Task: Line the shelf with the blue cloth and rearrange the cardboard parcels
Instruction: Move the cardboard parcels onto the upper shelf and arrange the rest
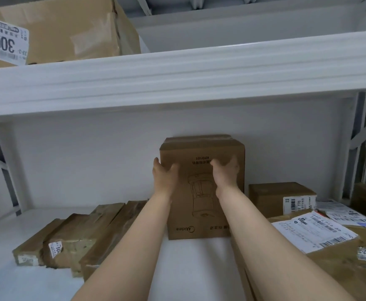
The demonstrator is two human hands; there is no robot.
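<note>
Shelf point(195, 268): white board at waist level, backed by a pale wall, with a white beam point(177, 79) of the next level above it.
Tall box point(199, 198): brown cardboard, standing upright near the middle of the shelf, its back close to the wall; its print reads upside down.
Left hand point(163, 172): on the upper left corner of the tall box, thumb lying on the front face, fingers wrapped round the left edge in a grip.
Right hand point(225, 170): set against the upper front face near the right edge, thumb bent toward the middle; whether the fingers reach round the edge cannot be told.
Flat parcels point(69, 237): several long, taped, brown packs lying side by side to the left of the tall box, angled toward the wall; one bears a small white sticker.
Small box point(271, 196): low carton just right of the tall box, with a barcode label on its front.
Labelled parcel point(338, 263): wide brown pack at the front right, white shipping labels on top, partly hidden by the right forearm.
Large box point(69, 29): carton on the upper level at left, with a white label marked 300 upside down.
</note>
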